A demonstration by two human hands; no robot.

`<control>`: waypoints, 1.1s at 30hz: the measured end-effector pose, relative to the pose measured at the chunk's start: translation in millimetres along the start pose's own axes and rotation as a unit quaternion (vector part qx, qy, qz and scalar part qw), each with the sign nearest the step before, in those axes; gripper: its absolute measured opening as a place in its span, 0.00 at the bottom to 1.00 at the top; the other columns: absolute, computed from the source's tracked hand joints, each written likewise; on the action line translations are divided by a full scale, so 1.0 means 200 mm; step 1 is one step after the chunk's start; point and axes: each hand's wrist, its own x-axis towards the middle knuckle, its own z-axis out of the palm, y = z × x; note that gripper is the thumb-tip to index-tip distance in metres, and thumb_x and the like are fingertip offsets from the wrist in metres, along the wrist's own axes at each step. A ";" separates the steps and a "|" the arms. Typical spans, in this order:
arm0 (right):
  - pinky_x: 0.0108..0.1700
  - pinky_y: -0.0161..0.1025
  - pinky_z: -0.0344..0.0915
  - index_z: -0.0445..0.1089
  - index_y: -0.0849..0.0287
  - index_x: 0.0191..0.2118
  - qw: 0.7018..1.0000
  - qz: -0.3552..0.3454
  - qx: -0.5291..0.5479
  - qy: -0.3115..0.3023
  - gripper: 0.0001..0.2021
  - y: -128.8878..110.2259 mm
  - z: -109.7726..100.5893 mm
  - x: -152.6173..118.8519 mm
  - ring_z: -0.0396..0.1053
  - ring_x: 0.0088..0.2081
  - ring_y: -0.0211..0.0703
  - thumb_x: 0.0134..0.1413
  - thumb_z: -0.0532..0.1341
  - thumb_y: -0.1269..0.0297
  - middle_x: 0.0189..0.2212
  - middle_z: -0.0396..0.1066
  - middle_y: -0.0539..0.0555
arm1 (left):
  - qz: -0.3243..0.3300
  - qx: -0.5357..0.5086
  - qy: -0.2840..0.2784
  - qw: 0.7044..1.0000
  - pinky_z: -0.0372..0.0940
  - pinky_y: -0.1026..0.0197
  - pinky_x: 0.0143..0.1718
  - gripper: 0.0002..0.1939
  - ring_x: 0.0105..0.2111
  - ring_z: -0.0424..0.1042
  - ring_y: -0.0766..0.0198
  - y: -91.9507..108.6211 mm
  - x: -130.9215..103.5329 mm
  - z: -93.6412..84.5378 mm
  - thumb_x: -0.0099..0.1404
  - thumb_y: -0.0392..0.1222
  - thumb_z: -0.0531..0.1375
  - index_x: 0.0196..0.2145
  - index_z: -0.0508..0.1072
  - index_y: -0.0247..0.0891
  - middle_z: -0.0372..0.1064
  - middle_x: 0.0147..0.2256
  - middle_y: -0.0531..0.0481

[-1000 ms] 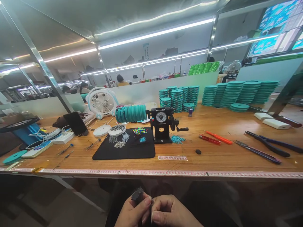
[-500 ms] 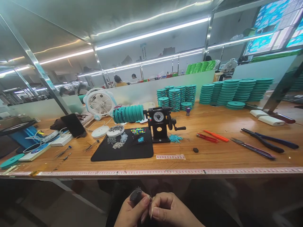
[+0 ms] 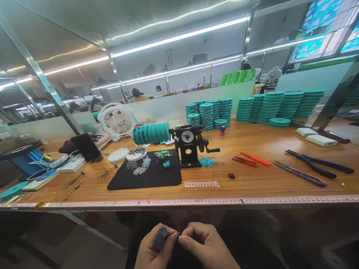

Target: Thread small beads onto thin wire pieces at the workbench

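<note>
Below the table edge, my left hand (image 3: 157, 246) is closed around a dark grey lump (image 3: 160, 237) whose top bristles with small points and rings. Its thumb and forefinger pinch together at the right. Fingertip to fingertip with it, my right hand (image 3: 206, 243) is also in a pinch. Whatever lies between those fingertips is too small to make out. On the table beyond, a black mat (image 3: 151, 178) carries heaps of small metal parts (image 3: 139, 170) and coloured beads (image 3: 163, 154).
A black hand-cranked winder (image 3: 189, 145) bears a row of teal spools (image 3: 151, 133). Stacked teal spools (image 3: 272, 106) stand behind. Pliers (image 3: 316, 164), scissors-like tweezers (image 3: 298, 174) and an orange tool (image 3: 255, 158) lie right. A white fan (image 3: 117, 121) and a phone (image 3: 86, 148) are left.
The grey lump has tipped so that its spiky top faces me more. Both hands have risen slightly, still pinching with their fingertips close together.
</note>
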 end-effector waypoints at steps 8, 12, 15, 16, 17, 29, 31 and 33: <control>0.34 0.38 0.59 0.79 0.58 0.26 0.997 0.024 -0.062 0.036 0.13 -0.06 0.02 -0.01 0.64 0.29 0.44 0.46 0.65 0.53 0.22 0.70 0.53 | -0.024 -0.005 -0.020 1.000 0.50 0.65 0.21 0.20 0.18 0.52 0.70 -0.02 0.01 0.00 0.51 0.57 0.64 0.23 0.72 0.35 0.55 0.16 0.57; 0.33 0.37 0.58 0.78 0.60 0.25 0.999 0.025 0.011 0.015 0.14 -0.04 0.01 -0.01 0.62 0.28 0.41 0.46 0.65 0.53 0.22 0.69 0.52 | -0.020 0.007 -0.035 0.999 0.52 0.65 0.23 0.19 0.20 0.53 0.69 -0.02 0.01 0.00 0.53 0.56 0.63 0.21 0.72 0.35 0.56 0.17 0.56; 0.27 0.34 0.55 0.69 0.61 0.22 0.998 0.034 0.039 0.044 0.16 -0.04 0.00 0.00 0.58 0.23 0.35 0.46 0.65 0.53 0.18 0.63 0.48 | -0.033 0.022 -0.063 0.997 0.52 0.65 0.23 0.20 0.20 0.54 0.68 -0.01 0.01 -0.01 0.53 0.56 0.63 0.21 0.71 0.35 0.56 0.17 0.55; 0.25 0.32 0.53 0.66 0.61 0.21 0.997 0.038 0.048 0.050 0.17 -0.04 0.00 0.00 0.55 0.21 0.33 0.47 0.64 0.51 0.17 0.61 0.46 | -0.039 0.024 -0.072 0.996 0.52 0.65 0.23 0.20 0.20 0.54 0.67 -0.01 0.02 -0.01 0.53 0.57 0.63 0.21 0.71 0.35 0.56 0.17 0.55; 0.22 0.32 0.50 0.62 0.59 0.22 0.996 0.044 0.062 0.048 0.19 -0.04 0.01 0.00 0.52 0.19 0.31 0.47 0.63 0.49 0.16 0.59 0.44 | -0.045 0.024 -0.080 0.996 0.52 0.65 0.23 0.20 0.20 0.54 0.67 -0.01 0.02 -0.02 0.54 0.57 0.62 0.22 0.71 0.35 0.56 0.17 0.56; 0.17 0.29 0.45 0.53 0.57 0.27 0.995 0.043 0.091 0.010 0.21 -0.01 0.02 -0.01 0.49 0.14 0.27 0.54 0.53 0.42 0.18 0.62 0.44 | -0.045 0.078 -0.108 0.990 0.56 0.62 0.32 0.20 0.27 0.61 0.62 -0.02 0.05 -0.05 0.56 0.56 0.60 0.25 0.77 0.34 0.68 0.23 0.48; 0.16 0.29 0.44 0.53 0.57 0.27 0.995 0.040 0.096 0.001 0.22 -0.01 0.02 -0.01 0.49 0.13 0.26 0.54 0.53 0.42 0.17 0.62 0.43 | -0.051 0.088 -0.110 0.989 0.57 0.62 0.33 0.19 0.28 0.63 0.60 -0.01 0.05 -0.05 0.56 0.56 0.60 0.25 0.77 0.35 0.70 0.25 0.47; 0.16 0.29 0.42 0.53 0.56 0.27 0.993 0.042 0.105 -0.011 0.22 0.00 0.02 -0.01 0.48 0.13 0.26 0.54 0.54 0.41 0.17 0.62 0.43 | -0.052 0.097 -0.113 0.988 0.58 0.61 0.34 0.19 0.29 0.65 0.59 -0.01 0.05 -0.05 0.56 0.55 0.60 0.25 0.78 0.35 0.72 0.25 0.47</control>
